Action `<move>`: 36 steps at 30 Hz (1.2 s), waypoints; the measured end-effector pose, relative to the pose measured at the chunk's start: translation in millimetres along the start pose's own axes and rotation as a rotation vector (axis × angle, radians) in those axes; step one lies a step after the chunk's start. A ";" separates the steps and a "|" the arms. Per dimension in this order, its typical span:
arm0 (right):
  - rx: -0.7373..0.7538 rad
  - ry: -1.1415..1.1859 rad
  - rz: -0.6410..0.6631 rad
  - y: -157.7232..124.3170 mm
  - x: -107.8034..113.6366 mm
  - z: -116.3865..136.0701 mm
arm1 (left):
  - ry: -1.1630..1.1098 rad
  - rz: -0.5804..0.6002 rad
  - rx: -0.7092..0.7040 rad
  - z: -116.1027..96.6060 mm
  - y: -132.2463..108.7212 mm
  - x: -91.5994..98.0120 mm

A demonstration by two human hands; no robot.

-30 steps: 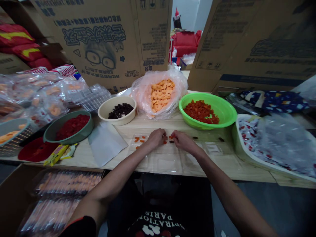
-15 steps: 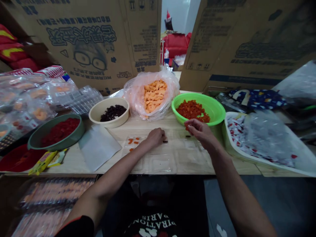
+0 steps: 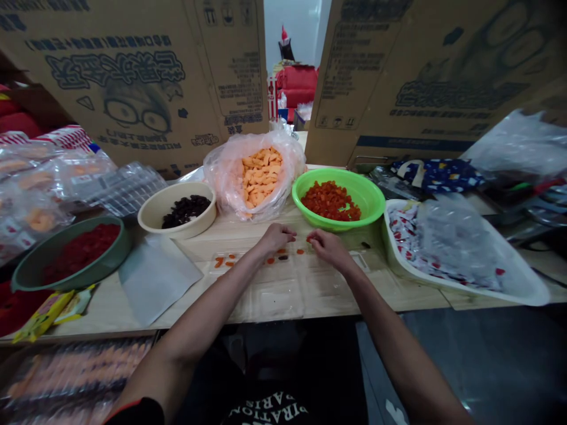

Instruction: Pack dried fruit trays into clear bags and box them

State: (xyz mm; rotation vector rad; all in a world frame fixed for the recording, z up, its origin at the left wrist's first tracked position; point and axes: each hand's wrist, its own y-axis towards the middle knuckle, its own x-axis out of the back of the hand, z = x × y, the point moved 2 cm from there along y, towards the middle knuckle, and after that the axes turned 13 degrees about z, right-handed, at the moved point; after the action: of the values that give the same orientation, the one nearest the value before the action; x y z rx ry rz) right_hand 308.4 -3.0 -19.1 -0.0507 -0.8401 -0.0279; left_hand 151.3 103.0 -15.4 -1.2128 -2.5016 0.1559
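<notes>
Grip unclear: left hand (image 3: 277,239) and right hand (image 3: 326,248) curl downward, close together, over small dried-fruit pieces (image 3: 283,255) on a clear plastic tray (image 3: 279,301); any pinch is hidden. Green bowl (image 3: 370,203) of diced fruit (image 3: 330,202) sits just far-right, within reach.

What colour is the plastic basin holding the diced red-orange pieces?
The plastic basin is bright green, seen best in the head view.

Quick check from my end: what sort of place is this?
Probably a small food-packing workroom: a green basin of diced, candied-looking fruit, clear plastic trays on the wooden bench, sealed filled packs to the left, and big cardboard cartons behind.
</notes>
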 end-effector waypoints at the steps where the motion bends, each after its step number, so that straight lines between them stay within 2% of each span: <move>1: 0.001 0.019 -0.015 -1.6 1.6 -3.4 | 0.001 0.002 -0.002 -0.1 2.3 -2.3; 7: -0.013 0.095 -0.021 -13.7 6.5 -21.1 | 0.112 -0.009 -0.040 -3.3 13.6 -14.6; 13: 0.002 0.108 -0.038 -17.2 6.2 -15.2 | 0.181 -0.022 0.011 -2.5 15.9 -11.4; 18: 0.075 -0.026 0.013 4.6 0.0 4.0 | 0.081 -0.016 0.029 -0.3 19.5 -5.4; 23: 0.006 -0.151 0.038 27.9 -5.6 9.0 | 0.074 -0.044 0.045 4.1 20.3 4.8; 29: -0.041 -0.124 -0.025 10.2 4.8 -8.2 | 0.286 -0.038 0.023 4.4 12.7 12.7; 33: -0.061 -0.078 -0.008 -7.0 6.4 -18.4 | 0.510 0.037 -0.056 -7.0 12.7 -2.7; 36: -0.083 -0.135 0.002 -11.9 4.7 -18.3 | 0.642 0.074 -0.089 -13.3 15.5 -16.7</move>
State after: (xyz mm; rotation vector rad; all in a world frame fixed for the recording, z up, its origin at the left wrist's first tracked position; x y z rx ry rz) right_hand 324.6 -16.0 -27.4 -0.1331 -0.9734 -0.0579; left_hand 177.0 99.0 -11.4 -1.1574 -1.9201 -0.2878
